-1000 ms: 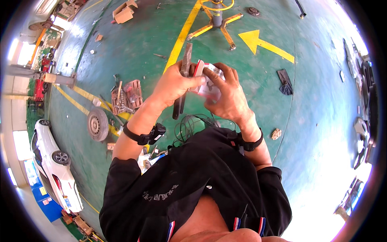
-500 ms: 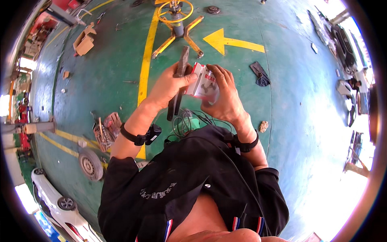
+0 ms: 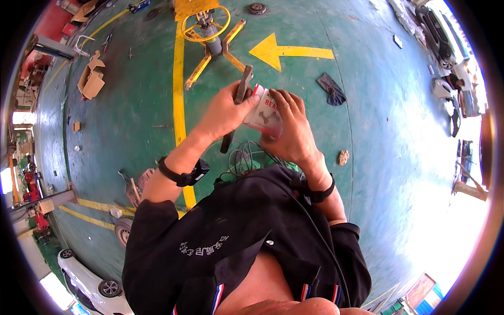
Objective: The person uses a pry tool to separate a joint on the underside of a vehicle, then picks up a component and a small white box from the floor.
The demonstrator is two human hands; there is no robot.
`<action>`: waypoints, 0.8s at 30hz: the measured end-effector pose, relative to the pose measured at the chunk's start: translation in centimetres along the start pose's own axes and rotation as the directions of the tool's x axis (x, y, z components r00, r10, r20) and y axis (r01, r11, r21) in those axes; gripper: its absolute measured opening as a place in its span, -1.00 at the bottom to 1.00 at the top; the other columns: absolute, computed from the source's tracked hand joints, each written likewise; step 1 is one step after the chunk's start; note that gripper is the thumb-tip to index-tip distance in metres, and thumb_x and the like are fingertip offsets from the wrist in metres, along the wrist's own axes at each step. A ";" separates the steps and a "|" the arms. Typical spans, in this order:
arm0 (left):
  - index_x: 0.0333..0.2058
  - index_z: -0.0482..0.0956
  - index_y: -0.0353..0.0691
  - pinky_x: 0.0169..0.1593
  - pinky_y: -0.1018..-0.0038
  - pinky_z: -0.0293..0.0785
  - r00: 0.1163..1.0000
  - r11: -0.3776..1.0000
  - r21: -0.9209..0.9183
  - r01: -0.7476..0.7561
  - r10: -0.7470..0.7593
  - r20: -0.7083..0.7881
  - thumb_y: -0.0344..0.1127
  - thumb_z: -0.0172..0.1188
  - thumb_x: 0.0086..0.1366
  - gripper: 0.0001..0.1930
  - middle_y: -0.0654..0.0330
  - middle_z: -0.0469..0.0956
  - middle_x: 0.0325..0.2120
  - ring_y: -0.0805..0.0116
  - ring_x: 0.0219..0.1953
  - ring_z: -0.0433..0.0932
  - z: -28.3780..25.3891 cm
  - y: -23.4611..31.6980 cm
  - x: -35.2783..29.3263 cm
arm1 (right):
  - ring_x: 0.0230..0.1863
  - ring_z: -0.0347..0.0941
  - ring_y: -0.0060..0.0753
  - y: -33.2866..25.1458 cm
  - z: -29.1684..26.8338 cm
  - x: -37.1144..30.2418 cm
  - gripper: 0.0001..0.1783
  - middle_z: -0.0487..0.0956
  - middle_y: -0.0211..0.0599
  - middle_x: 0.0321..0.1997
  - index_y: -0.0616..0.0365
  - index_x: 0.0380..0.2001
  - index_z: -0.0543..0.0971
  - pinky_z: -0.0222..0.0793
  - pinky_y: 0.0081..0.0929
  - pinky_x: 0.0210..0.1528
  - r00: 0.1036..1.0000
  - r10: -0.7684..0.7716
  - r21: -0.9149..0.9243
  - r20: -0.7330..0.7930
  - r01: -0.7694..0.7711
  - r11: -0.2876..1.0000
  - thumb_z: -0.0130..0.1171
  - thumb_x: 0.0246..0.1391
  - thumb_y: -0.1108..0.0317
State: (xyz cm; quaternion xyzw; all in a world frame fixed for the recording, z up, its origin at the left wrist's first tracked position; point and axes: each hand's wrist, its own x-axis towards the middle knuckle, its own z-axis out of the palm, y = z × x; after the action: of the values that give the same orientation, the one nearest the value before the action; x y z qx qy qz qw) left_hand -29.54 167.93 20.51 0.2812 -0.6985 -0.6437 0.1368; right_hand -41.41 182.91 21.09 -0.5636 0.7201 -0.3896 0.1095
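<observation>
A long, dark, flat metal bar (image 3: 243,86) is gripped in my left hand (image 3: 223,113), its upper end rising past my fingers and its lower end showing under my palm. The left thumb also reaches the edge of a small white and red cardboard box (image 3: 266,114). My right hand (image 3: 295,126) closes round the right side of that box, fingers over its top and thumb low. Printing and a picture of a metal part face up. Whether the box holds anything cannot be seen.
Ahead stands a yellow stand with a handwheel (image 3: 210,31) on splayed legs. Cables (image 3: 247,160) lie on the green floor below my hands. A dark cloth (image 3: 331,88) lies to the right, an opened carton (image 3: 92,79) to the left. A white car (image 3: 92,278) is at lower left.
My view has shifted, so the floor things sit differently in it. The bar has tilted further to the right at its top. Both hands keep their holds on the bar and box.
</observation>
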 end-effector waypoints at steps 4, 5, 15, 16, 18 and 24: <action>-0.41 0.35 -0.20 -0.39 0.62 0.24 0.999 0.997 0.071 -0.034 0.034 0.000 -0.27 0.17 0.27 -0.80 0.44 0.28 -0.56 0.66 -0.48 0.21 0.6 -0.1 4.4 | 0.20 0.15 0.14 2.8 -0.4 2.7 -0.01 0.29 0.04 0.16 0.23 0.17 0.21 0.27 -0.14 0.17 0.999 0.047 0.027 0.013 -0.047 0.999 0.34 -0.51 0.44; -0.42 0.35 -0.19 -0.40 0.61 0.22 1.000 0.999 0.043 -0.018 0.018 0.000 -0.27 0.17 0.26 -0.80 0.43 0.28 -0.57 0.65 -0.49 0.19 0.7 0.5 5.6 | 0.20 0.15 0.14 3.8 -0.5 3.6 -0.01 0.29 0.05 0.15 0.23 0.17 0.21 0.26 -0.14 0.18 0.998 0.058 0.040 0.015 -0.058 0.998 0.34 -0.51 0.44; -0.36 0.38 -0.32 -0.42 0.35 0.29 0.889 0.795 0.447 -0.410 0.458 0.002 -0.26 0.16 0.25 -0.77 0.08 0.33 -0.57 0.27 -0.52 0.28 2.7 2.8 19.0 | 0.19 0.16 0.14 14.6 -3.9 14.7 0.04 0.26 0.06 0.18 0.11 0.22 0.20 0.19 -0.13 0.21 0.999 0.002 0.204 0.039 -0.010 0.979 0.34 -0.52 0.41; -0.36 0.38 -0.32 -0.42 0.34 0.29 0.864 0.752 0.485 -0.446 0.504 0.013 -0.26 0.16 0.25 -0.77 0.06 0.33 -0.57 0.24 -0.53 0.29 3.2 3.4 20.5 | 0.20 0.16 0.14 15.7 -4.5 15.8 0.04 0.26 0.06 0.18 0.11 0.22 0.20 0.19 -0.13 0.22 1.000 0.004 0.204 0.026 -0.009 0.979 0.34 -0.52 0.41; -0.38 0.37 -0.26 -0.44 0.48 0.24 0.928 0.894 0.306 -0.326 0.365 -0.079 -0.26 0.16 0.26 -0.79 0.26 0.31 -0.59 0.46 -0.53 0.29 4.1 5.1 22.5 | 0.17 0.19 0.15 17.2 -6.3 18.1 0.03 0.28 0.08 0.16 0.07 0.23 0.21 0.19 -0.12 0.21 0.999 0.006 0.261 0.044 -0.017 0.965 0.31 -0.51 0.42; -0.44 0.34 -0.13 -0.41 0.66 0.17 0.998 0.949 -0.310 0.064 -0.064 0.009 -0.35 0.23 0.22 -0.80 0.46 0.27 -0.53 0.67 -0.47 0.21 4.7 6.1 29.0 | 0.16 0.19 0.16 21.3 -9.8 22.7 0.01 0.29 0.06 0.14 0.02 0.23 0.21 0.18 -0.11 0.21 0.995 -0.025 0.317 0.095 -0.006 0.948 0.28 -0.48 0.45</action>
State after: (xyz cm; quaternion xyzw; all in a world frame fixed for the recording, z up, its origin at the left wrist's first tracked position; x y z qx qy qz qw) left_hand -56.82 155.34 20.84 0.2793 -0.5791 -0.7492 0.1589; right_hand -70.47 168.16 19.50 -0.5607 0.6392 -0.4725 0.2319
